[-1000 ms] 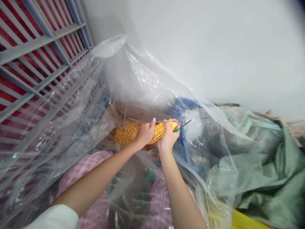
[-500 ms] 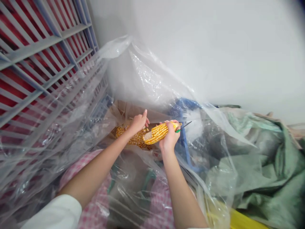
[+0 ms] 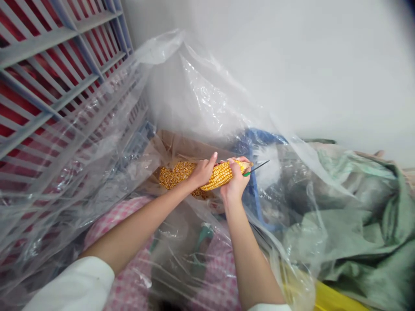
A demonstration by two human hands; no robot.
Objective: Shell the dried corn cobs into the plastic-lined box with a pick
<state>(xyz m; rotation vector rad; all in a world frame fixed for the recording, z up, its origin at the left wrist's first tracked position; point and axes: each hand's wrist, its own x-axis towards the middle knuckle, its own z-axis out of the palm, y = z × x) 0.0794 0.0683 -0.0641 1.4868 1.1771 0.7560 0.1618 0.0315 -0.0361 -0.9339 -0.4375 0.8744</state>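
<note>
An ear of corn with yellow kernels lies slantwise in front of me. My right hand is closed round its right end. A thin dark rod with a bit of green at its base juts out to the right from that same hand; the rest of it is hidden. My left hand grips the other end of the ear, thumb up, covering the bare patch of cob there. Below and left of the hands lies a heap of loose corn kernels.
Clear plastic sheeting rises around the kernels and spreads over pink checked legs. A slatted crate stands at the left. On the right are a blue crate, a green cloth or sack and something yellow.
My left hand has moved right, from above the kernels onto the ear's left end. The right hand keeps its hold on the ear. The view has shifted slightly.
</note>
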